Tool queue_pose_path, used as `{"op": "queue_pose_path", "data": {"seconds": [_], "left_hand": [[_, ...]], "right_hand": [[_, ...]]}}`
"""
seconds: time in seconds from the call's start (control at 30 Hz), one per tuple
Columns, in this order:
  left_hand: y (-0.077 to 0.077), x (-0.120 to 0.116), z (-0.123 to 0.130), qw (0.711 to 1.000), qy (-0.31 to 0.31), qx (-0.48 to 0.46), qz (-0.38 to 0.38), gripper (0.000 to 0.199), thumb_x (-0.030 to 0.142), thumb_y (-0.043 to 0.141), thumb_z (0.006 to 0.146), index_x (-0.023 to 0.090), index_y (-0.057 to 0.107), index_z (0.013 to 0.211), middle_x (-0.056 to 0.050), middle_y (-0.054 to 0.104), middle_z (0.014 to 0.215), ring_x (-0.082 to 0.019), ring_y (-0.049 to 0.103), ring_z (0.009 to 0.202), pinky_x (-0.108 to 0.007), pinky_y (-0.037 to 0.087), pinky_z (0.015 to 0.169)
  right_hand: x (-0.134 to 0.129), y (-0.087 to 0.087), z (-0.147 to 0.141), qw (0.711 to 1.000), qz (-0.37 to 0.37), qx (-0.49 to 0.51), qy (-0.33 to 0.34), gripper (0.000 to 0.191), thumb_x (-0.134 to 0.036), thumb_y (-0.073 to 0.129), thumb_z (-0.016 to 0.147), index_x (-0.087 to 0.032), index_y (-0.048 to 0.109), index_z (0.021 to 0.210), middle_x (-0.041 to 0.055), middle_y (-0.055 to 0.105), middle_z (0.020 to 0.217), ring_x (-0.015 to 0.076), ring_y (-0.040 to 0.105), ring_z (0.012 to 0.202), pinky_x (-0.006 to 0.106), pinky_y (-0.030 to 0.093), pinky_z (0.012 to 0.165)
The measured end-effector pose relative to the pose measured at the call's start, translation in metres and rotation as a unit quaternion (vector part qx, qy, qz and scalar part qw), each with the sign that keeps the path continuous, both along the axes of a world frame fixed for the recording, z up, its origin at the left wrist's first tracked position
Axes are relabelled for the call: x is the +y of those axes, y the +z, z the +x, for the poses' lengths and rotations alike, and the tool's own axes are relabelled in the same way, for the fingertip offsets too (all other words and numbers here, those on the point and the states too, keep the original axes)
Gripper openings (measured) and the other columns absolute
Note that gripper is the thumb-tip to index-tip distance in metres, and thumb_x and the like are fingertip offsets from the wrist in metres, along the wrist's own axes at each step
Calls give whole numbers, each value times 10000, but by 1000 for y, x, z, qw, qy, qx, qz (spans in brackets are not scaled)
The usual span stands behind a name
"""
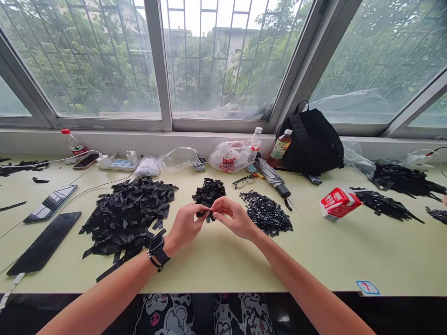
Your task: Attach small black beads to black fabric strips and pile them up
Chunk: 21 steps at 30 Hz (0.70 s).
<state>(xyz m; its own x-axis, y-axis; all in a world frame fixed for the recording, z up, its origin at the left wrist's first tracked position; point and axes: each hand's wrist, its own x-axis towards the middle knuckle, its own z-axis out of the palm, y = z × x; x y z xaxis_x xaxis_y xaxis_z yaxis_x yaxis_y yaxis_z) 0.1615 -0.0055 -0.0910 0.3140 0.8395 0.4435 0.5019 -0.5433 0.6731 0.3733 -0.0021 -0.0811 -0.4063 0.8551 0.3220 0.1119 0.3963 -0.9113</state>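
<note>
Left hand [186, 227], right hand [233, 217] — pinching, apparently

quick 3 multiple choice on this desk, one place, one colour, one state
1. Where do the eyeglasses lie?
A) beside the folded umbrella
B) on the phone
C) inside the plastic bag

2. What colour is the carton?
A) green
B) red and white
C) plain black

3. What are the left hand and right hand doing?
A) resting flat, far apart
B) gripping a bottle
C) meeting at a small black strip

1 A: they lie just left of it.
2 B: its sides show both colours.
3 C: the fingers of both come together on it.
</note>
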Motion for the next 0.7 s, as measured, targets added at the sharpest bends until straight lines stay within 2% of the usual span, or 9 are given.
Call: {"op": "queue_pose_path", "data": {"seconds": [0.13,0.43,0.7], "left_hand": [[2,-2,-1,999,22,36,22,134,214,624,951,229,755,979,-20,739,818,-178,640,763,-285,441,687],[3,-7,4,993,64,95,43,124,260,574,982,216,678,1035,-18,733,866,-163,628,682,-296,397,639],[3,-8,4,993,64,88,36,97,264,566,982,219,652,978,-14,716,832,-158,607,655,-298,379,613]], "right_hand": [[-1,1,0,1000,-8,0,4,215,-340,707,925,-219,641,1090,65,724,1036,211,712,989,397,586,946],[-1,2,-3,997,-66,32,15,277,-384,784,870,-208,658,1043,54,735,973,195,715,908,381,592,903],[-2,6,-1,994,-98,37,30,321,-389,805,851,-209,654,1070,65,733,1022,200,718,953,392,583,940]]}}
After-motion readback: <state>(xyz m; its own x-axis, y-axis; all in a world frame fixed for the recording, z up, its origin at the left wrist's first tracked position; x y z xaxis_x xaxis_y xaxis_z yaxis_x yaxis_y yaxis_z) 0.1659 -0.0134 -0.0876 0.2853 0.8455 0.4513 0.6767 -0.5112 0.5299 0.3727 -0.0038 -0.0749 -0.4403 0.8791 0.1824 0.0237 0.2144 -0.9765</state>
